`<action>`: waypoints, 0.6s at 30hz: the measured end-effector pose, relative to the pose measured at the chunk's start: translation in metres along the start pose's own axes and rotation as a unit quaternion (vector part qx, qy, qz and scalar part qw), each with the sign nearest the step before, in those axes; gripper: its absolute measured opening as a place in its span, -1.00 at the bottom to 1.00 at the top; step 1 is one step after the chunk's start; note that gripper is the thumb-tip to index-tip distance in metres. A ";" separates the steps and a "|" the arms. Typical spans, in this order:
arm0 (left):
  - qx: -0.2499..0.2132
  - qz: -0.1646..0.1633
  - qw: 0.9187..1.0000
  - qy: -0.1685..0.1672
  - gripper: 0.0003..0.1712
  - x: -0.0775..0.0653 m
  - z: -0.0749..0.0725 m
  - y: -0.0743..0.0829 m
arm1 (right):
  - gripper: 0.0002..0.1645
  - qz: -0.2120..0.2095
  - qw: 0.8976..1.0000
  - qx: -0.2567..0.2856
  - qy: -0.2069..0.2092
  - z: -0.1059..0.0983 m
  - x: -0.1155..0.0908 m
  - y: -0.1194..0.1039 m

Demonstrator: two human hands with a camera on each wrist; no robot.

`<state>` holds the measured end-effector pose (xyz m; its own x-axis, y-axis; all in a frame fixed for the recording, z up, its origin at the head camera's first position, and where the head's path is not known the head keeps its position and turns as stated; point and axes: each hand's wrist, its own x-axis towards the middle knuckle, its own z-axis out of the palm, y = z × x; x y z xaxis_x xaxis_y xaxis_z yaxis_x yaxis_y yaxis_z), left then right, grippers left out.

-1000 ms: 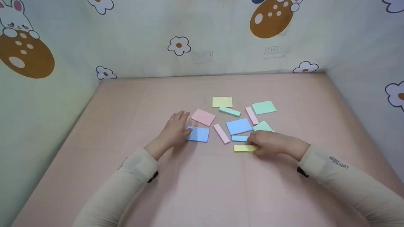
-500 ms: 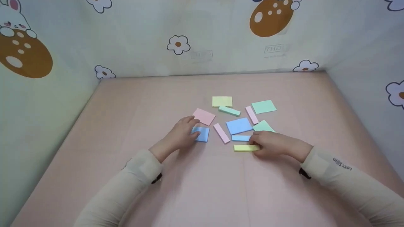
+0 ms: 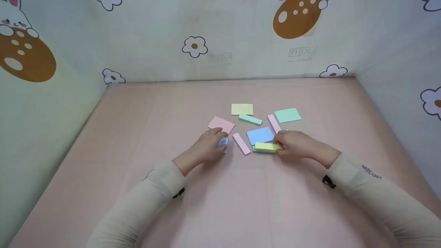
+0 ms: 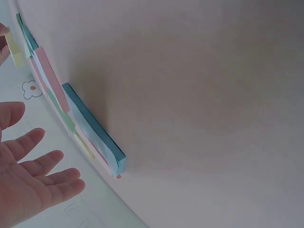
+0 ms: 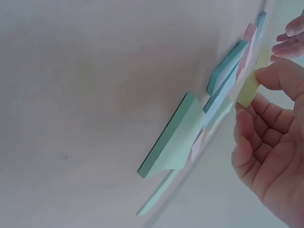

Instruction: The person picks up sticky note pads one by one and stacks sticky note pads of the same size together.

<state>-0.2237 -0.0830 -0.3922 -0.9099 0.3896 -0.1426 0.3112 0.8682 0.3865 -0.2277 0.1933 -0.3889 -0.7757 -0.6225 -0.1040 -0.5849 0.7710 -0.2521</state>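
My right hand (image 3: 299, 144) pinches a narrow yellow sticky note pad (image 3: 267, 147) between thumb and fingers. In the right wrist view this yellow pad is raised off the table. From the head it overlaps a narrow blue pad lying behind it. A cut-shaped green pad (image 5: 175, 135) lies under my right hand and is mostly hidden in the head view. My left hand (image 3: 208, 146) hovers with spread fingers over a thick blue pad (image 4: 95, 126), holding nothing. The pink pad (image 3: 220, 123) lies just beyond its fingertips.
Between the hands lie a narrow pink pad (image 3: 242, 144) and a larger blue pad (image 3: 260, 135). Farther back are a yellow pad (image 3: 242, 109), a narrow green pad (image 3: 250, 120), another narrow pink pad (image 3: 273, 123) and a green pad (image 3: 288, 115). Patterned cloth walls enclose the pink table (image 3: 155, 113).
My right hand has lifted the narrow yellow pad and moved it slightly away from me, over the narrow blue one. My left hand has shifted right, covering more of the thick blue pad.
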 end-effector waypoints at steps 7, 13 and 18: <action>-0.005 0.020 1.000 -0.007 -0.55 0.009 0.005 0.014 | -0.72 0.050 0.998 0.018 -0.031 0.005 0.010 0.005; -0.001 0.034 0.999 -0.004 -0.58 0.016 0.008 0.025 | -0.76 0.044 0.998 0.028 -0.034 0.009 0.014 0.005; 0.031 0.052 0.998 -0.003 -0.59 0.022 0.010 0.038 | -0.77 0.043 0.998 0.036 -0.043 0.009 0.016 0.006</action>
<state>-0.2292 -0.0381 -0.3899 -0.8699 0.4806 -0.1107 0.4205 0.8401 0.3427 -0.2412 0.1862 -0.4010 -0.7980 -0.5653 -0.2089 -0.4955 0.8127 -0.3065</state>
